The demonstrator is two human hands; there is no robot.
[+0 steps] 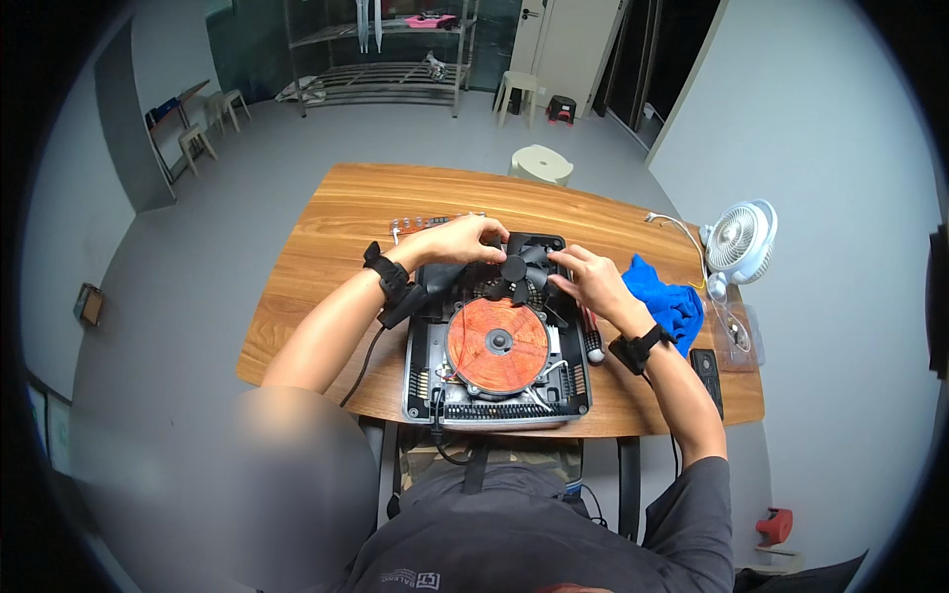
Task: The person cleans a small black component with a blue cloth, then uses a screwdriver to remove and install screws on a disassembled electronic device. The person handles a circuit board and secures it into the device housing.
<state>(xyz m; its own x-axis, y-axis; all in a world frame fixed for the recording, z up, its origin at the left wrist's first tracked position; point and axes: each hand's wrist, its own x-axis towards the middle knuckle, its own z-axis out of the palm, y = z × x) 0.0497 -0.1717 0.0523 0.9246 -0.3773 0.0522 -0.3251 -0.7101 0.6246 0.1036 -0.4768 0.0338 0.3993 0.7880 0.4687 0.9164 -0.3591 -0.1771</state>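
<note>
An induction cooker with its top off (pixel 406 381) lies on the wooden table, its round copper coil (pixel 484 361) facing up. Over the far part of the casing is a black fan wheel (pixel 513 268) with several blades. My left hand (pixel 473 240) reaches it from the left, thumb and fingers closed at its edge. From the right, my right hand (pixel 591 282) has its fingertips curled at the blades on that side. Whether the fan wheel sits on its shaft or is lifted off is hidden. A black strap is on each wrist.
A blue cloth (pixel 667 304) and a small white fan (pixel 741 242) lie to the right, with a black handheld device (pixel 706 376) nearer me. A screwdriver-like tool (pixel 593 346) is beside the casing. Behind my left hand is a strip of small parts (pixel 410 224). A power cord (pixel 438 432) hangs off the front edge.
</note>
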